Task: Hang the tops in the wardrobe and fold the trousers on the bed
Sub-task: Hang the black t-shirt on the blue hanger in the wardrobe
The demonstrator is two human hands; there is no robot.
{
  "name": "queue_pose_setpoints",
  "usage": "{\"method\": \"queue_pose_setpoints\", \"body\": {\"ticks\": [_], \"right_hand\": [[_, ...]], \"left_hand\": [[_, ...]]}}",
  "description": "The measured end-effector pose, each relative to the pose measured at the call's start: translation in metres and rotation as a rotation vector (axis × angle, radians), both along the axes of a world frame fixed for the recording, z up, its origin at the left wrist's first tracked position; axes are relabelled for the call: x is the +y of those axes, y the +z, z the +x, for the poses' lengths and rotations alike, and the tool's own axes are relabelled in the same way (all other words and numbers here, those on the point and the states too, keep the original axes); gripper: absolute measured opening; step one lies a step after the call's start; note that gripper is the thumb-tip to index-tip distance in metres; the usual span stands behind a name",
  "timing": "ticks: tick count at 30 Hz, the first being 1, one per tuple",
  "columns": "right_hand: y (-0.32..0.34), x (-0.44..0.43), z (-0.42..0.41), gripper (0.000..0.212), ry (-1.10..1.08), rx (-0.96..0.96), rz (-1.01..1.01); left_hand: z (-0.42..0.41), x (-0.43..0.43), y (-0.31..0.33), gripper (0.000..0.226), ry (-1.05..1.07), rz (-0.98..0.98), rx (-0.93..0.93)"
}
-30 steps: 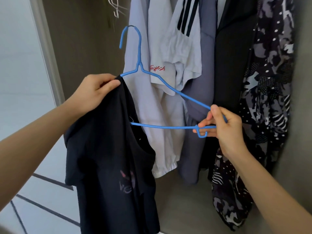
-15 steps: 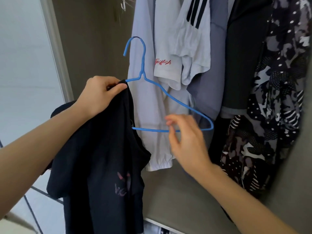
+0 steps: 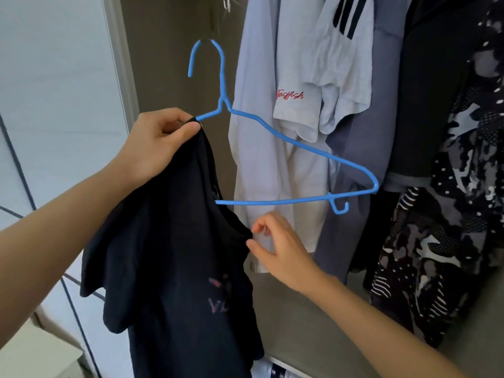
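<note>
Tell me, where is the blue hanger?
In the head view the blue hanger is mid-frame, in front of the white shirt. Its left end is tucked in the black top that the left hand grips; the right hand is just below.

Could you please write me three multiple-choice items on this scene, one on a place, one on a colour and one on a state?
1. Where is the right hand relative to the blue hanger?
A above its hook; B below its bottom bar; C behind it, on the rail.

2. What colour is the lettering on the white T-shirt?
A green; B red; C yellow.

3. What is the left hand doing?
A hanging idle; B pressing flat on the door; C gripping the black T-shirt at the hanger's end.

Answers:
1. B, as the hand sits under the bar, by the T-shirt's neckline.
2. B, as the script is red.
3. C, as its fingers curl round dark fabric over the hanger's arm.
</note>
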State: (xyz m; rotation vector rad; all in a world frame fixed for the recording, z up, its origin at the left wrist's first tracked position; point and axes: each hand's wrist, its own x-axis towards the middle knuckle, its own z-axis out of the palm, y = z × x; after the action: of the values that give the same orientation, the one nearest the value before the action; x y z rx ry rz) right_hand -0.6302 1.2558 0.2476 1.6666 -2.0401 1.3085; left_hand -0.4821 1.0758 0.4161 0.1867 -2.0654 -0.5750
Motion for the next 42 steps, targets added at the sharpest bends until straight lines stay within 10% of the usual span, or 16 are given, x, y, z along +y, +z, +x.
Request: {"method": "queue_pose_setpoints", "body": {"ticks": [7, 14, 32, 39, 42], "right_hand": [[-0.003, -0.002, -0.009, 0.03, 0.037, 0.282, 0.472], [0.014, 0.053, -0.076, 0.028, -0.198, 0.346, 0.046], [0.1, 0.034, -0.031, 0.018, -0.159, 0.334, -0.093], [0.102, 0.002, 0.023, 0.033, 0.171, 0.364, 0.068], [0.112, 0.015, 0.01, 0.036, 0.028, 0.297, -0.208]], "left_hand": [[0.012, 0.0, 0.002, 0.017, -0.046, -0.013, 0.005], [0.042, -0.032, -0.011, 0.02, 0.063, -0.045, -0.139], [0.029, -0.022, -0.039, 0.029, 0.286, -0.374, -0.213], [0.016, -0.016, -0.043, 0.02, 0.018, -0.025, -0.172], [0.026, -0.022, -0.04, 0.025, -0.009, 0.085, -0.097]]}}
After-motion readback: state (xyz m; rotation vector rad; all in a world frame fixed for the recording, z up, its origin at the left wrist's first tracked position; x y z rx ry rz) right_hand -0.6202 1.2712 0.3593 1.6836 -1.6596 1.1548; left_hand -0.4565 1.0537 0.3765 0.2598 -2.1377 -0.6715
